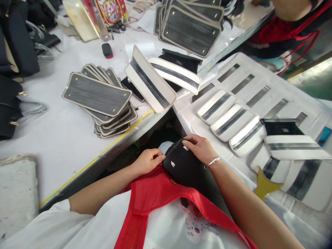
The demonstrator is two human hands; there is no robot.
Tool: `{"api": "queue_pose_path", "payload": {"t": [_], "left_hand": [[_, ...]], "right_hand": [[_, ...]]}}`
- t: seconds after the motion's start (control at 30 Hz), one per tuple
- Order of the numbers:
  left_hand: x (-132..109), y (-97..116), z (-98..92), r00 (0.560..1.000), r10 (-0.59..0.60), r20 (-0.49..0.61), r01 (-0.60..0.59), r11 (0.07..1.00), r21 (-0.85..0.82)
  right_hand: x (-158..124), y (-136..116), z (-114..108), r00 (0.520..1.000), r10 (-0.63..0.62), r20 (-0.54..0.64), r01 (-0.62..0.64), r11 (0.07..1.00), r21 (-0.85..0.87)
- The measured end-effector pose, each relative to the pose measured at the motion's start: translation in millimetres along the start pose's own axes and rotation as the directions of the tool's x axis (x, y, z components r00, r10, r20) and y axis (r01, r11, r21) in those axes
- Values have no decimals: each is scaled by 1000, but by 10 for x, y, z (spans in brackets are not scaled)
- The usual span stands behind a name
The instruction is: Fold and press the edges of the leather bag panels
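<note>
A black bag body (pixel 190 169), apparently leather-like, rests against my red apron, with two small white patches on its face. Its left edge is pinched between the thumb and fingers of my left hand (pixel 150 160). On its upper right edge, my right hand (pixel 199 147) grips with curled fingers, beside one white patch. A silver bracelet circles the right wrist. Behind the bag's top shows a pale rounded piece (pixel 165 147). The lower part of the bag is hidden by the apron and my right forearm.
Dark panels with pale edging (pixel 97 93) are stacked on the left table; another stack (pixel 192 29) stands farther back. Cream panels with black strips (pixel 225 119) lie on the slotted right table, near a yellow curved piece (pixel 267 185). Black bags (pixel 20 38) sit far left. Another person (pixel 290 24) is at upper right.
</note>
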State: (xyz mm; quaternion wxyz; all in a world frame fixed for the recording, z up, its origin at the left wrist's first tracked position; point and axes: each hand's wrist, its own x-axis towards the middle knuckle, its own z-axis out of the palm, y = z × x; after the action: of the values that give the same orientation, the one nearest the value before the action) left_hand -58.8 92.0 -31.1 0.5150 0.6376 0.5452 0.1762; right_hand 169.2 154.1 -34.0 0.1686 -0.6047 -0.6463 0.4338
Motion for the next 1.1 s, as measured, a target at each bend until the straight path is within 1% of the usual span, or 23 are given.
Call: {"api": "queue_pose_path", "payload": {"t": [0.07, 0.1, 0.13, 0.23, 0.3, 0.4, 0.5, 0.63, 0.7, 0.77, 0.83, 0.87, 0.93, 1.0, 1.03, 1.07, 1.1], "left_hand": [[61, 0, 32, 997, 20, -72, -23, 999, -46], [106, 7, 47, 995, 45, -87, -49, 998, -49], [159, 17, 60, 993, 81, -83, -83, 996, -32], [320, 52, 94, 982, 187, -15, -186, 980, 72], [395, 74, 111, 975, 220, 9, -219, 968, 118], [432, 105, 124, 969, 247, -2, -245, 961, 127], [425, 138, 132, 965, 261, -28, -255, 957, 136], [441, 154, 166, 969, 242, -54, -233, 963, 137], [462, 144, 187, 972, 221, -76, -213, 972, 96], [480, 122, 190, 978, 193, -84, -190, 981, 46], [479, 87, 158, 985, 164, -43, -164, 986, 9], [465, 63, 128, 989, 150, 1, -149, 989, -13], [399, 5, 56, 982, 131, 135, -122, 989, -78], [283, -63, -3, 955, 145, 257, -113, 985, -133], [215, -97, -17, 946, 166, 278, -132, 982, -137], [148, -130, -17, 943, 197, 269, -170, 978, -118], [89, -161, -5, 943, 235, 235, -221, 972, -81]], "right_hand": [[-6, -16, -7, 1000, -5, 7, 5, 1000, -18], [-10, -18, -12, 1000, -7, 11, 7, 1000, -20], [-15, -17, -17, 1000, -7, 17, 8, 1000, -16], [-30, 2, -30, 1000, -5, 29, 5, 1000, 16], [-39, 16, -37, 999, 4, 35, -5, 999, 36], [-43, 23, -48, 998, 9, 59, -12, 998, 57], [-28, 26, -58, 998, -6, 64, 2, 999, 55], [-14, 42, -58, 998, -44, 46, 44, 999, 1], [-38, 44, -47, 997, -73, 23, 74, 996, -53], [-91, 36, -28, 992, -128, 13, 128, 981, -145], [-155, 22, -5, 979, -200, 41, 204, 947, -249], [-184, 16, 5, 971, -228, 67, 237, 925, -296], [-220, 9, 21, 963, -246, 114, 270, 892, -362], [-223, 8, 27, 962, -231, 147, 271, 877, -398], [-214, 7, 27, 961, -224, 162, 272, 873, -405], [-202, 7, 26, 960, -219, 177, 274, 872, -406], [-188, 5, 25, 958, -215, 188, 275, 872, -405]]}}
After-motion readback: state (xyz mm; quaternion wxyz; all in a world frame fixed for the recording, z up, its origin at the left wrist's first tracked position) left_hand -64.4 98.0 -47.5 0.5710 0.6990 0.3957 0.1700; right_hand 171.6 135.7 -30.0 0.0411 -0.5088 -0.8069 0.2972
